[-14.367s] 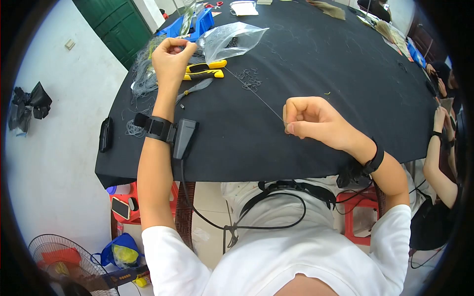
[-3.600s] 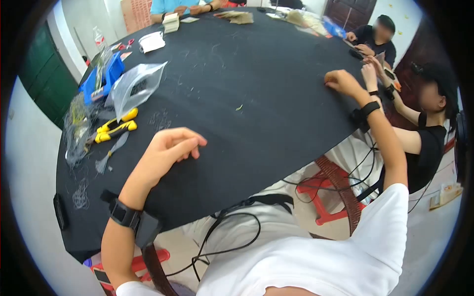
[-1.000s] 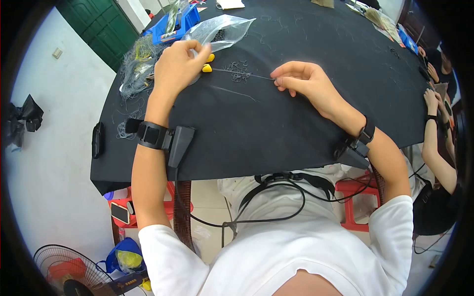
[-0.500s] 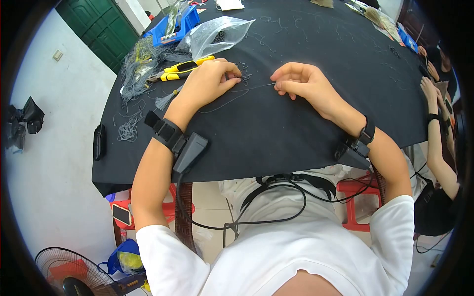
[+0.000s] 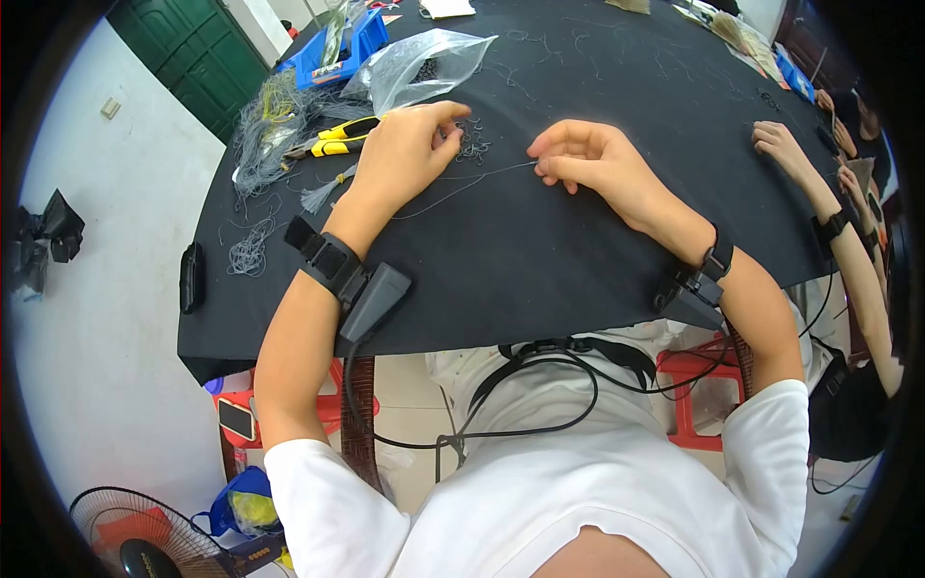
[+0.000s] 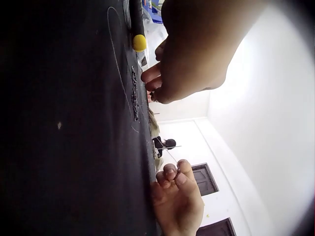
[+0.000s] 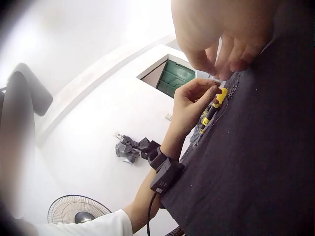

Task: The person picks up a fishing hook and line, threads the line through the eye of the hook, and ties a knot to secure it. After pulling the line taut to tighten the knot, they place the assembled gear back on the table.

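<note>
Step (judged): picking one hook for the line.

- Left grip [image 5: 409,144]: fingertips drawn together; can't tell if anything is pinched.
- Right grip [image 5: 588,164]: thumb + forefinger pinching the thin line [image 5: 482,173], which runs from it toward the left grip, low over the cloth.
- Pile of small hooks [image 5: 472,144]: right at the left fingertips.

Next calls for a single hook lifted clear w/o snagging the pile, and the line end held steady.

Room & surface:
- White wall [image 5: 87,154] and green door [image 5: 193,48], beyond the left grip.
- Round counter [image 5: 578,260], black cloth.
- Plastic bag [image 5: 424,67], just past the left grip.
- Yellow-handled pliers [image 5: 337,144], on its outer side.
</note>
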A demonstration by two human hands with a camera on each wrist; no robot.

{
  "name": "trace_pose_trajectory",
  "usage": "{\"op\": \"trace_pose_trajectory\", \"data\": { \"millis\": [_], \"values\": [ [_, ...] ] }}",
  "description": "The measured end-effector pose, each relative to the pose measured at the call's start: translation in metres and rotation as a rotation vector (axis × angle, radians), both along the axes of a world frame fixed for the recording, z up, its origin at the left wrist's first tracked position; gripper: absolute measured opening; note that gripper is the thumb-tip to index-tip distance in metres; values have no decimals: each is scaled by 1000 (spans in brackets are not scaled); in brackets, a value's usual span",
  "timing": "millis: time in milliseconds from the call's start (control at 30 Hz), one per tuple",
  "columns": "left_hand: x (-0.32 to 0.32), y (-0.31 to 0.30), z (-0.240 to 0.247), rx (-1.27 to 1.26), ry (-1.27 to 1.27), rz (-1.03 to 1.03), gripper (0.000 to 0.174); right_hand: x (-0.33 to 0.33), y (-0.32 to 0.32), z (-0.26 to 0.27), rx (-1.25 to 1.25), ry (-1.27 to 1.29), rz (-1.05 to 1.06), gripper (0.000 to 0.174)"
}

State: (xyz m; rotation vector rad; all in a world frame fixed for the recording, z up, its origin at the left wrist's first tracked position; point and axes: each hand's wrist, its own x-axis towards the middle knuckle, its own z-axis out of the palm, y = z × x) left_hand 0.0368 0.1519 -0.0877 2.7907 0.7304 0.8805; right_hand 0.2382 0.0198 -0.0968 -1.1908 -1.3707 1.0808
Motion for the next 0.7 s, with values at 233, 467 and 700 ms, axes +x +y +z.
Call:
{"op": "trace_pose_trajectory", "data": {
  "millis": [233, 467, 700],
  "values": [
    [1, 1, -3, 88, -58, -64, 25, -1, 0, 1, -10, -14, -13, 19],
    [15, -17, -10, -738, -318, -288, 18, 0, 0, -1, 31, 17, 1, 22],
    [13, -24, -4, -848, -347, -260, 19, -1, -1, 1, 31, 8, -26, 21]
  ]
}}
